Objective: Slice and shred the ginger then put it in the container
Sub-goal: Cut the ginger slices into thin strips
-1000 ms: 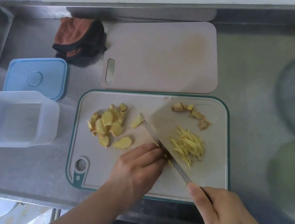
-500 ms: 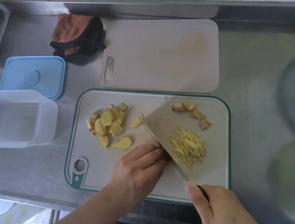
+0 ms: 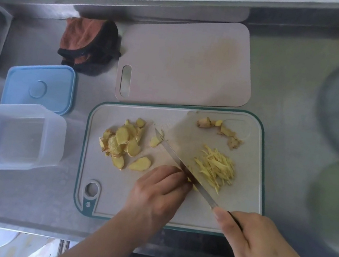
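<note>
**Currently: ginger half shredded, container unfilled**

Item 1, steel worktop [image 3: 18,197]: carries everything below.

Item 2, plain pale rectangular cutting board [image 3: 186,61]: lies at the back, nothing on it.

Item 3, green-rimmed white plastic cutting board [image 3: 116,198]: the working surface. Holds a heap of pale yellow ginger slices [image 3: 123,143] at its left, a pile of fine ginger shreds [image 3: 215,167] at its right, and knobbly peel trimmings [image 3: 224,132] at the far right corner.

Item 4, clear rectangular plastic container [image 3: 12,138]: stands left of the working board, apparently with no ginger in it. Its pale blue lid [image 3: 38,86] lies just behind, off.

Item 5, right hand [image 3: 255,250]: wrapped round the dark handle of the long narrow steel knife [image 3: 180,164], blade angled across the board.

Item 6, left hand [image 3: 157,193]: fingers curled, pressing down beside the blade; the slices beneath are hidden, so the exact grip cannot be told.

Handling note, as a judgement: keep fingertips tucked behind the knuckles, let the blade ride against them, and advance in thin, even cuts so shreds match the finished pile
</note>
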`<control>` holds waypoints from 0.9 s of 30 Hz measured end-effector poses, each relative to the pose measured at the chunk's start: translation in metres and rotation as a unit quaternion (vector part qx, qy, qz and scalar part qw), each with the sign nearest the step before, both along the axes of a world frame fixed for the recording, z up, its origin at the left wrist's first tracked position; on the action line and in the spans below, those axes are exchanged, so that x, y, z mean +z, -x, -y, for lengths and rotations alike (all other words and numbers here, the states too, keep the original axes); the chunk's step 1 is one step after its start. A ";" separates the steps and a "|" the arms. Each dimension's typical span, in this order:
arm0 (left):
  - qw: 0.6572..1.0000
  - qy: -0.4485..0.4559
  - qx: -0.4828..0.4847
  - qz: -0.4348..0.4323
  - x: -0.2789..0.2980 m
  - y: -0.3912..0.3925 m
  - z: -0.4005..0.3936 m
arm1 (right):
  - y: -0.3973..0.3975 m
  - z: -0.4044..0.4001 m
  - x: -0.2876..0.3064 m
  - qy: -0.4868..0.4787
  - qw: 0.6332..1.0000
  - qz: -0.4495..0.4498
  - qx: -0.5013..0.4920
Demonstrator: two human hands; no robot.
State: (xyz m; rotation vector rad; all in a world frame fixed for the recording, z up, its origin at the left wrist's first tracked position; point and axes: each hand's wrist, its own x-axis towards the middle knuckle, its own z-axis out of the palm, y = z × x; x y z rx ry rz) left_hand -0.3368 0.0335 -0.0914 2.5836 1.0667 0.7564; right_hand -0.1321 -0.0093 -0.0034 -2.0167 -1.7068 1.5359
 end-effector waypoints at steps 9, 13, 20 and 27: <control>1.000 0.003 -0.008 -0.001 -0.002 0.001 0.000 | -0.001 0.005 -0.006 0.022 1.000 0.017 0.000; 1.000 0.008 -0.004 0.004 -0.001 0.000 0.001 | 0.010 -0.003 -0.009 0.032 0.999 0.014 0.011; 1.000 0.008 0.003 -0.021 0.001 0.000 0.002 | -0.002 -0.004 -0.014 -0.027 0.999 0.021 -0.015; 1.000 0.023 0.008 -0.012 0.001 -0.004 0.001 | 0.003 0.006 -0.009 -0.029 1.000 0.000 -0.008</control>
